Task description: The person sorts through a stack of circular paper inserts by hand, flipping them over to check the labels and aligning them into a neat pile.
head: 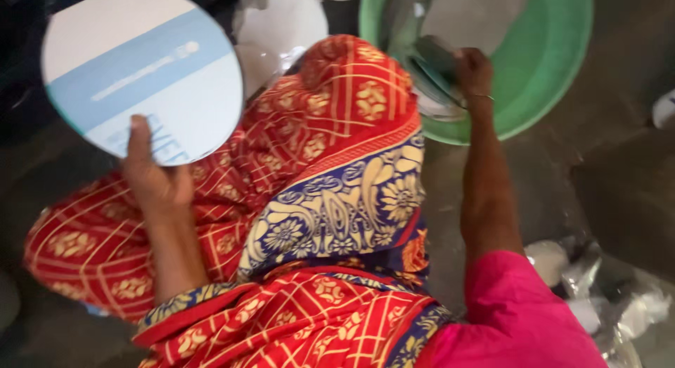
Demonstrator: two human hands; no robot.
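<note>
Green plastic basin (555, 66), far right: our right hand (472, 71) grips a stack of thin discs (434, 73) over its rim. White-and-blue round disc (140, 73), far left: our left hand (156, 178) pinches its near edge, thumb on its face, above our red patterned lap (316, 199).

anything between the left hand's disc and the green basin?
Yes. The raised knee in red patterned cloth sits between the round white-and-blue disc held by the left hand and the green basin. The right hand is already at the basin, gripping a stack of discs.
</note>
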